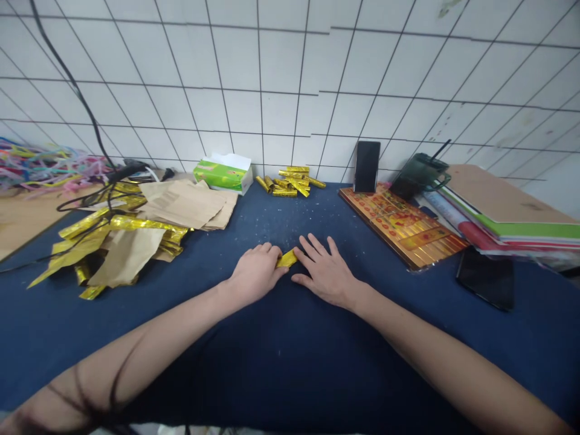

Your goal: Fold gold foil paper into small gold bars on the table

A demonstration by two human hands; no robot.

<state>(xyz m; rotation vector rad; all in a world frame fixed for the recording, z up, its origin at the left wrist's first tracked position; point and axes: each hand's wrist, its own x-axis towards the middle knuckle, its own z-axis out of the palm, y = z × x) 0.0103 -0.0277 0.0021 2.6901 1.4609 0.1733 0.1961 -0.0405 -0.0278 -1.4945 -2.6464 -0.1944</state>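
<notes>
A small piece of shiny gold foil paper (287, 259) lies between my hands on the dark blue tabletop. My left hand (257, 273) is closed on its left end, with the thumb in front and the fingers curled behind. At the right end, a fingertip of my right hand (327, 273) touches the foil; that hand is flat with its fingers spread. Straight ahead near the wall sits a pile of rolled gold foil tubes (293, 181). To the left are flat gold foil sheets (140, 223) mixed with brown paper pieces (181, 201).
A green tissue pack (222, 172) stands at the back left, near a black cable (86, 103). On the right are a propped phone (367, 166), a gold-and-red printed packet (399, 226), a dark mug (417, 175), stacked folders (512, 205) and a black device (487, 278).
</notes>
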